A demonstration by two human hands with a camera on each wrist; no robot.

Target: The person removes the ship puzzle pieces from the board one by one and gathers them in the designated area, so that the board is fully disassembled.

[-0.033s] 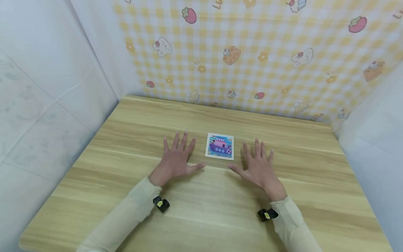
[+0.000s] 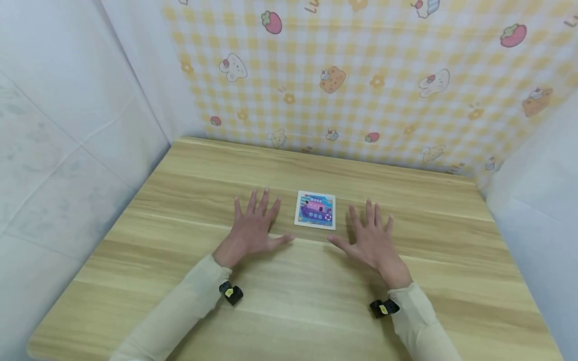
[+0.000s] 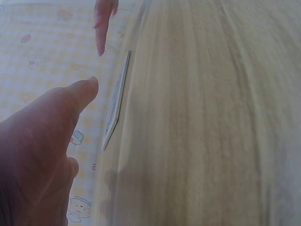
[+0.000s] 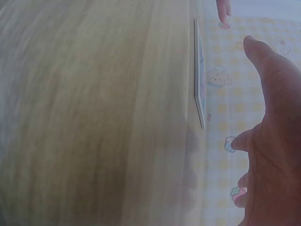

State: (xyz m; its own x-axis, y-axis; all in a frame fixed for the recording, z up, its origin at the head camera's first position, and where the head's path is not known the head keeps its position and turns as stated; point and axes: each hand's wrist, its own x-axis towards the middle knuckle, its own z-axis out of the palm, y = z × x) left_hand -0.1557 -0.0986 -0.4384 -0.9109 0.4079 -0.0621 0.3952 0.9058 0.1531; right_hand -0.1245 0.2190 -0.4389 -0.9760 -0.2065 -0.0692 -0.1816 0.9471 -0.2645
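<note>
A flat square picture board (image 2: 315, 210) with a white border lies on the wooden table, between the two hands. Its picture is a pink and purple ship on blue. To its left is my left hand (image 2: 254, 230), palm down with fingers spread and nothing held. My right hand (image 2: 371, 244) is spread the same way on the other side, also holding nothing. Both thumbs point inward, just below the board's near edge in the head view. In the left wrist view, the board (image 3: 116, 101) appears edge-on beyond the thumb; the right wrist view shows the board (image 4: 200, 75) likewise.
The wooden table (image 2: 289, 301) reaches back to a yellow checked cloth (image 2: 289, 65) with cartoon prints. White sheets hang along the left (image 2: 67, 150) and right (image 2: 537, 195) sides. A black camera band sits on each sleeved wrist.
</note>
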